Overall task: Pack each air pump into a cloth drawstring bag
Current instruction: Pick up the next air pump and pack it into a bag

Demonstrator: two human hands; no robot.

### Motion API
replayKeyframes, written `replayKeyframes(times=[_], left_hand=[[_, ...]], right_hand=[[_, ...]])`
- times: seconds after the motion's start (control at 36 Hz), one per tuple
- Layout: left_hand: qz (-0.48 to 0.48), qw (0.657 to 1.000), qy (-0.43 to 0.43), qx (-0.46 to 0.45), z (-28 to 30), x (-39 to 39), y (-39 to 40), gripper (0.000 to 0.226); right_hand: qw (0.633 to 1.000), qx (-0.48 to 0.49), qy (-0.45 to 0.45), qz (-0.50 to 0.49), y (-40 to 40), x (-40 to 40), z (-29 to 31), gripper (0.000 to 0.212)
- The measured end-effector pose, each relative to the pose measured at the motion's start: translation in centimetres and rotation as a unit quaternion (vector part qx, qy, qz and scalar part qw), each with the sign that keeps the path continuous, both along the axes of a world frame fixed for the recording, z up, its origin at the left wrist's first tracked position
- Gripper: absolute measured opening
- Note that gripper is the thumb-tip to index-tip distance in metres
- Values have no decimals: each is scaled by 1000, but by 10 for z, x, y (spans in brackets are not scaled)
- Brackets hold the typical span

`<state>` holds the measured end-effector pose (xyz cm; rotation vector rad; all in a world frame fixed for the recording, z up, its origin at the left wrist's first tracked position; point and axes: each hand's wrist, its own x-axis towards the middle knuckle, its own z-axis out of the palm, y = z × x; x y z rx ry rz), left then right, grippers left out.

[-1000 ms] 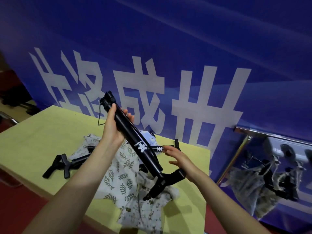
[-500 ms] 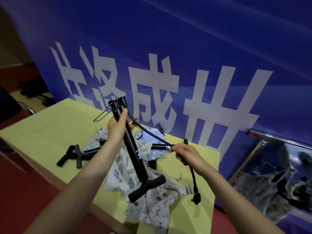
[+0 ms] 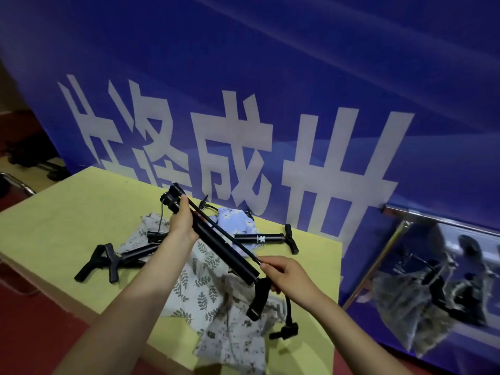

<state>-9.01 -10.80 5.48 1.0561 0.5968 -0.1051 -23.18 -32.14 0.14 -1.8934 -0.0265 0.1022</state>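
- The left hand [image 3: 181,226] wraps its fingers round the upper barrel of a matte black tubular air pump [image 3: 224,250], held above the yellow-green table [image 3: 67,212].
- The pump's long axis slants from the table's far-left side down toward its near-right corner, T-handle [image 3: 259,299] lowest.
- The right hand [image 3: 286,274] pinches the thin black rubber hose [image 3: 224,235] beside the barrel's lower end; the hose's free end dangles below with a nozzle [image 3: 285,331].
- Soft leaf-print cloth bags [image 3: 203,288] lie crumpled underneath, touching a pale blue floral bag [image 3: 232,220].
- Another pump [image 3: 259,237] near the far edge carries a small white logo, unreadable.
- Two more pumps [image 3: 113,259] lie crossed at left.
- A blue banner [image 3: 297,77] bears large white characters, including 成.
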Motion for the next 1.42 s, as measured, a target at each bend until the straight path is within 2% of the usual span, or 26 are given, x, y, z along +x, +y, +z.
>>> replayKeyframes(times=[0.11,0.22,0.44,0.53,0.64,0.78,0.89,0.97,1.11,1.25,1.42], left_hand=[[20,1000,10,-15,-5,-2,0,54],[58,998,4,-10,-5,-5,0,62],[67,997,-27,-15,3,-9,-6,51],[67,997,-31,-17,6,-8,-5,55],[59,997,-49,-20,11,-10,-5,53],[33,996,-83,-20,16,-16,-6,42],[9,995,-93,-34,22,-17,-7,44],[-32,993,-105,-47,27,-16,-7,48],[-85,987,-127,-50,27,-17,-9,41],[-99,985,-139,-26,32,-22,-20,38],[-123,980,-149,-38,32,-25,-26,37]], right_hand=[[999,-15,-31,-39,-4,-9,-9,31],[994,27,-32,-102,-6,-15,-20,23],[981,106,-2,-160,2,-11,-36,11],[976,135,13,-169,1,-8,-38,7],[957,202,84,-193,-5,-4,-37,21],[946,262,163,-103,-17,-1,-31,19],[917,337,214,-4,-24,-5,-32,48],[901,370,224,40,-27,-8,-35,49],[873,430,231,-10,-27,-12,-37,67],[863,428,265,-42,-26,-15,-35,47],[860,430,270,-54,-27,-19,-37,40]])
